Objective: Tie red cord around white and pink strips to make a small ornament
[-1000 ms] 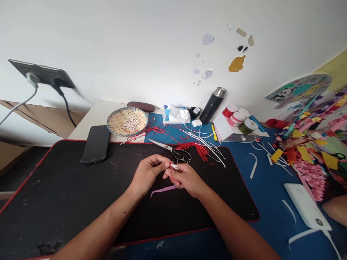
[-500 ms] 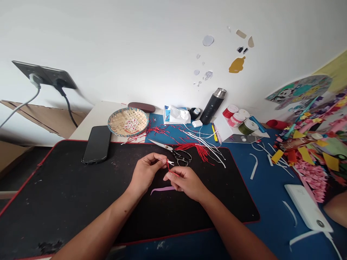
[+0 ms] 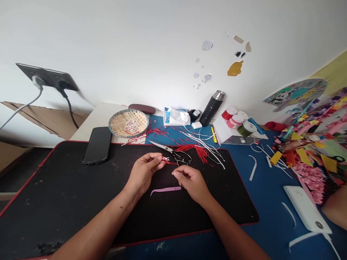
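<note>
My left hand point(image 3: 145, 172) pinches a short piece of red cord with a small white bit point(image 3: 167, 160) above the black desk mat point(image 3: 67, 187). My right hand point(image 3: 189, 180) hovers just to the right of it, fingers curled, thumb and forefinger close together with nothing visible between them. A pink strip point(image 3: 166, 190) lies on the mat below both hands. Black-handled scissors point(image 3: 173, 152) and a bundle of red cords point(image 3: 197, 150) lie just beyond the hands.
A phone point(image 3: 97, 145) and a woven basket point(image 3: 128, 123) sit at the back left. Tissue box point(image 3: 176, 116), black flask point(image 3: 213, 107) and tape rolls point(image 3: 238, 121) stand behind. Coloured paper scraps point(image 3: 309, 155) and a white power bank point(image 3: 306, 207) fill the right.
My right hand has let go of the red cord and moved down and right. My left hand keeps the cord and has shifted slightly up.
</note>
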The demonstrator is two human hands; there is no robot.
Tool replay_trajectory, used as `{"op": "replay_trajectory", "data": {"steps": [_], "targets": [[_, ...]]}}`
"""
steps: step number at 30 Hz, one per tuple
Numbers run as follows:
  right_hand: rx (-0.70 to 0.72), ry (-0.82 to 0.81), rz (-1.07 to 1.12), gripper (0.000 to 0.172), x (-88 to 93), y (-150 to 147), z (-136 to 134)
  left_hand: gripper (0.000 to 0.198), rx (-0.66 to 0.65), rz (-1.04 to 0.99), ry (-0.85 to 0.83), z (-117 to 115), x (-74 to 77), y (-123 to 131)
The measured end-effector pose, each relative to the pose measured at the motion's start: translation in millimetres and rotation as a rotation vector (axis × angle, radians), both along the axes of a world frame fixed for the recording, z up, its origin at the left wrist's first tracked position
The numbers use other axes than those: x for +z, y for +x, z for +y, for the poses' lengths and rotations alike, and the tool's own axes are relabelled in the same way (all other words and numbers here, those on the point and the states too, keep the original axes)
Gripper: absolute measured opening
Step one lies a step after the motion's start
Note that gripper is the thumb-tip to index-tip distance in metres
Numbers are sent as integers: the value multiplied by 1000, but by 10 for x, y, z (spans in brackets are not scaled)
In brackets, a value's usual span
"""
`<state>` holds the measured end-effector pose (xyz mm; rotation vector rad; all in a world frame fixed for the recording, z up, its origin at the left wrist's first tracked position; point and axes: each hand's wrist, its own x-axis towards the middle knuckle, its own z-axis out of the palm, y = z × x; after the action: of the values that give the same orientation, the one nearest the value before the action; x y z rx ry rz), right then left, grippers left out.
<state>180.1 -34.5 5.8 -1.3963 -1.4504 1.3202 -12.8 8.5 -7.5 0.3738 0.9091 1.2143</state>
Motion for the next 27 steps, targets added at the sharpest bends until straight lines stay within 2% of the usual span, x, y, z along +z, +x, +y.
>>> {"op": "replay_trajectory", "data": {"steps": [3, 7, 14, 22, 27], "targets": [[-42, 70, -58, 20, -25, -10, -3, 37, -6, -8, 2, -13, 13, 13], [-104, 123, -39, 22, -51, -60, 22, 37, -17, -4, 6, -40, 41, 31], [-131, -63, 230, 42, -83, -222, 62, 39, -35, 89, 96, -77, 94, 49], [-243, -184, 430, 43, -49, -365, 57, 38, -40, 189, 176, -119, 114, 71], [-311, -152, 407, 41, -60, -392, 45, 39, -37, 214, 182, -119, 125, 77]]}}
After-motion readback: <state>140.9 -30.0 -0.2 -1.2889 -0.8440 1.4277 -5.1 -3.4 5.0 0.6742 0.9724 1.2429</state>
